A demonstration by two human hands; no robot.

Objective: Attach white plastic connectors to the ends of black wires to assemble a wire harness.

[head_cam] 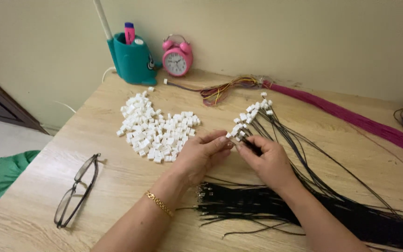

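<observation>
The wooden table (117,186) is viewed from a single head-worn camera, angled downward and forward, close above its near edge.

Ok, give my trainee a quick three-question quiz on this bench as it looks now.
1. True or false: the eyeglasses lie folded on top of the white connector pile.
2. Which wrist wears the gold bracelet: A left, B right?
3. What colour are the wires under the right hand?

Key: 1 false, they lie open on the table, apart from the pile. 2 A, behind the left hand. 3 black.
</observation>
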